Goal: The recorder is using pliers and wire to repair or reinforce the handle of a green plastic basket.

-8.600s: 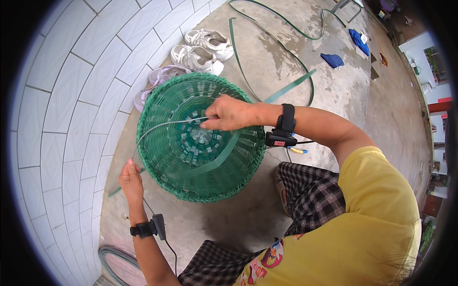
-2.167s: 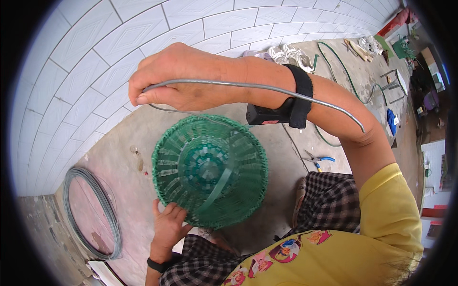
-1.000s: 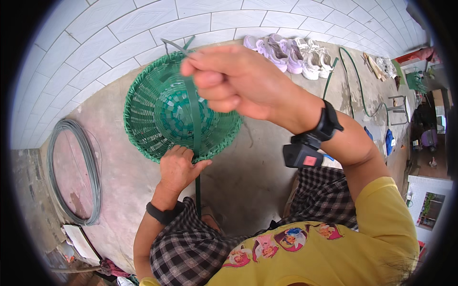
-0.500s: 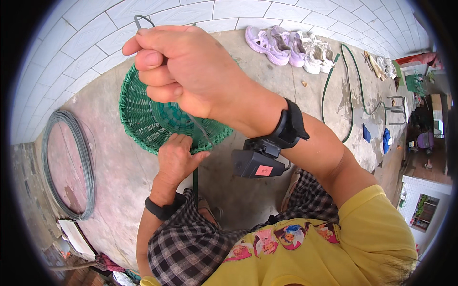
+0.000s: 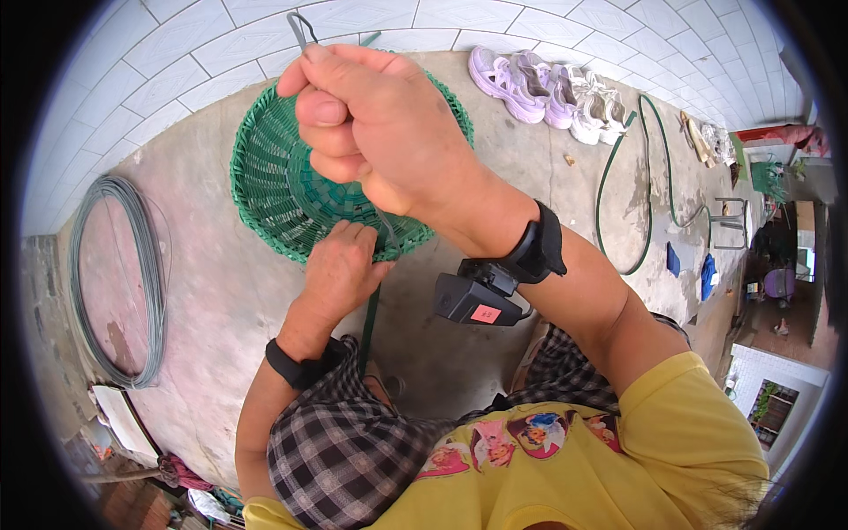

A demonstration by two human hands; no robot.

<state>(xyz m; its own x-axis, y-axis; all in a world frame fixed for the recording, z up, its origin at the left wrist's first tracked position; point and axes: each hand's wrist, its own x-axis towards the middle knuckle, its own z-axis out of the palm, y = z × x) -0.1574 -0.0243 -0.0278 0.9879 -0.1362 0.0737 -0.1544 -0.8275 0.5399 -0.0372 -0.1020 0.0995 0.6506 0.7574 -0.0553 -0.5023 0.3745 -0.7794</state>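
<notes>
A round green woven basket (image 5: 265,181) lies in front of me, its open inside toward me. My left hand (image 5: 343,265) is closed over the near rim, fingers inside. A green strap (image 5: 371,322) hangs down from the rim beside that hand. Above the basket, my right hand (image 5: 362,124) is raised in a fist around a grey bent-wire tool (image 5: 298,26). The tool's looped end sticks out past the thumb; a grey end shows below the fist near the rim. The right hand and forearm hide part of the basket.
On the concrete floor at left lies a coil of grey wire (image 5: 84,305). Lilac shoes (image 5: 517,93) and white shoes (image 5: 594,119) line the tiled wall (image 5: 371,19). Right of them runs a green hose (image 5: 601,194), with a small metal stool (image 5: 730,216) beyond.
My right fist has moved to the right and slightly up, carrying the grey wire tool. The left hand has shifted slightly up and right, still on the rim.
</notes>
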